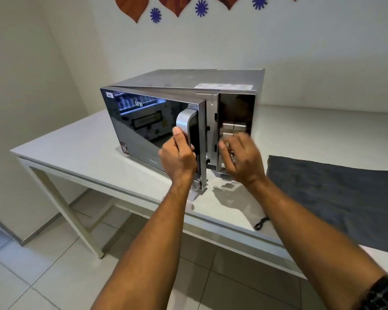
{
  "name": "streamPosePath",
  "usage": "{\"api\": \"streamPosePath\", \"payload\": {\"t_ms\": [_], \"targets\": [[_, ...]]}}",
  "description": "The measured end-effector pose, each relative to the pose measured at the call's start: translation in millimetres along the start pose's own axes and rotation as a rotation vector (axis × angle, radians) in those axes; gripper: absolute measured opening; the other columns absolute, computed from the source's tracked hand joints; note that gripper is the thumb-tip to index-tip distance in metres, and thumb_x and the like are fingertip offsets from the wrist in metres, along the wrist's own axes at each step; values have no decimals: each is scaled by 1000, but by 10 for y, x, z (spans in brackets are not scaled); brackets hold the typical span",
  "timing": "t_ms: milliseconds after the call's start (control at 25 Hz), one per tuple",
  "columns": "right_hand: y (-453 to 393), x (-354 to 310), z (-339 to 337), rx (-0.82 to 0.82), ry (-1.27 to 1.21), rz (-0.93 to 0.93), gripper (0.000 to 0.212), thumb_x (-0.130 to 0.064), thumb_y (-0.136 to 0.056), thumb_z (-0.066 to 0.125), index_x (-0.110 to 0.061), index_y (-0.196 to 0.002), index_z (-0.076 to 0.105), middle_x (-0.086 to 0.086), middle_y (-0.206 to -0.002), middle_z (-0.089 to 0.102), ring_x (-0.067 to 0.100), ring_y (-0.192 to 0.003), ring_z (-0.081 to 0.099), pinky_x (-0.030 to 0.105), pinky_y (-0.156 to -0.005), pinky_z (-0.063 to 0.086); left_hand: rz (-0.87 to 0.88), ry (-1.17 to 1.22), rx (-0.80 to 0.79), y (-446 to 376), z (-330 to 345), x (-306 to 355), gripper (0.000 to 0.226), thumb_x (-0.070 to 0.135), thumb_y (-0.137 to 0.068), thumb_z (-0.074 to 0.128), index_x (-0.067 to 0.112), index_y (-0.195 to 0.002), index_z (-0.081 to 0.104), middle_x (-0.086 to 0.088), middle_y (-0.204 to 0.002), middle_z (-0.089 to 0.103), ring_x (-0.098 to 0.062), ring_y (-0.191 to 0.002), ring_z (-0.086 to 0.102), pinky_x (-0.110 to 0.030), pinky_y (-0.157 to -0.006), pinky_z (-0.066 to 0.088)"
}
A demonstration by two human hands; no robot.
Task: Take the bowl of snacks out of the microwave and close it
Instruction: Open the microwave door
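A silver microwave (188, 80) stands on a white table (76, 142). Its dark mirrored door (143, 130) is swung a little way out from the body, leaving a narrow gap. My left hand (179, 155) is wrapped around the silver door handle (185, 120). My right hand (242, 157) hovers blurred in front of the control panel (235, 113), fingers loosely curled, holding nothing. The inside of the oven is hidden behind the door, and no bowl of snacks shows.
A dark grey cloth (334, 193) lies on the table to the right of the microwave, with a black cord loop (261, 223) at its near corner. A white wall runs behind; tiled floor (54, 276) lies below the table's front edge.
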State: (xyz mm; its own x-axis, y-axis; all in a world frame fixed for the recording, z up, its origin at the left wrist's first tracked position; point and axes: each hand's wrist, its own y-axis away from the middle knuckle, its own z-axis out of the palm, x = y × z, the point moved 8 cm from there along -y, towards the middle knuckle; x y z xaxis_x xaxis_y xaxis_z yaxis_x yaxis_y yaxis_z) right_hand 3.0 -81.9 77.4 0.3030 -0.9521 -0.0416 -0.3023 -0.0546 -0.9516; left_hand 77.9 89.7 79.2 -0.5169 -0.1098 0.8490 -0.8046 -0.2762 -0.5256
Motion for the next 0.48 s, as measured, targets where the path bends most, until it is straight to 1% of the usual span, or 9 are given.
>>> {"api": "streamPosePath", "payload": {"t_ms": [40, 80, 120, 200, 240, 280, 360, 400, 480], "targets": [[257, -7, 88, -101, -110, 81, 23, -15, -98, 56, -1, -86, 69, 13, -78, 65, 16, -67, 52, 40, -57, 53, 22, -26, 38, -89, -103, 90, 50, 41, -101, 33, 25, -58, 52, 8, -52, 54, -1, -48, 56, -15, -44, 41], [488, 35, 208, -213, -194, 240, 29, -19, -99, 52, -2, -81, 68, 10, -74, 66, 14, -62, 53, 39, -55, 54, 49, -53, 97, -218, -226, 199, 44, 39, -100, 37, 25, -62, 52, 11, -55, 52, 3, -50, 53, -10, -45, 37], [695, 99, 345, -336, -245, 441, 36, -25, -101, 49, -5, -79, 69, 6, -75, 68, 15, -61, 58, 39, -57, 56, 82, -75, 155, -368, -336, 333, 38, 37, -100, 41, 23, -66, 54, 11, -58, 52, 4, -53, 51, -9, -49, 36], [956, 192, 608, -524, -306, 752, 44, -35, -103, 43, -9, -82, 73, 2, -78, 71, 10, -66, 65, 31, -58, 56, 151, -161, 191, -705, -440, 626, 33, 37, -98, 46, 18, -74, 57, 3, -70, 60, -4, -64, 54, -20, -57, 40], [1007, 216, 737, -568, -404, 885, 44, -33, -104, 44, -9, -85, 75, 1, -77, 71, 4, -62, 66, 21, -54, 53, 174, -252, 146, -873, -418, 763, 34, 40, -97, 45, 16, -78, 60, -1, -79, 65, -11, -72, 58, -25, -63, 42], [1050, 199, 873, -602, -554, 1034, 41, -29, -105, 45, -5, -87, 75, 4, -75, 71, 4, -55, 64, 17, -48, 49, 191, -380, 65, -1007, -353, 877, 37, 44, -96, 44, 15, -82, 63, -4, -88, 67, -16, -80, 61, -29, -68, 44], [1067, 62, 1111, -692, -831, 1260, 37, -19, -105, 46, 4, -88, 70, 16, -74, 69, 15, -49, 64, 24, -43, 48, 206, -692, -145, -1185, -143, 1006, 47, 50, -93, 41, 11, -95, 67, -7, -99, 68, -24, -95, 62, -36, -81, 49], [1044, -22, 1205, -748, -898, 1288, 34, -11, -104, 44, 6, -86, 67, 20, -73, 68, 19, -49, 64, 28, -43, 50, 189, -839, -241, -1231, -57, 1025, 49, 50, -91, 40, 10, -99, 66, -9, -101, 67, -28, -99, 61, -40, -87, 48], [992, -155, 1343, -844, -919, 1258, 32, 5, -97, 37, 8, -85, 66, 24, -74, 68, 25, -51, 66, 32, -47, 56, 137, -1062, -372, -1273, 42, 1009, 44, 44, -87, 44, 9, -105, 62, -11, -104, 63, -33, -106, 57, -45, -94, 44]]}}
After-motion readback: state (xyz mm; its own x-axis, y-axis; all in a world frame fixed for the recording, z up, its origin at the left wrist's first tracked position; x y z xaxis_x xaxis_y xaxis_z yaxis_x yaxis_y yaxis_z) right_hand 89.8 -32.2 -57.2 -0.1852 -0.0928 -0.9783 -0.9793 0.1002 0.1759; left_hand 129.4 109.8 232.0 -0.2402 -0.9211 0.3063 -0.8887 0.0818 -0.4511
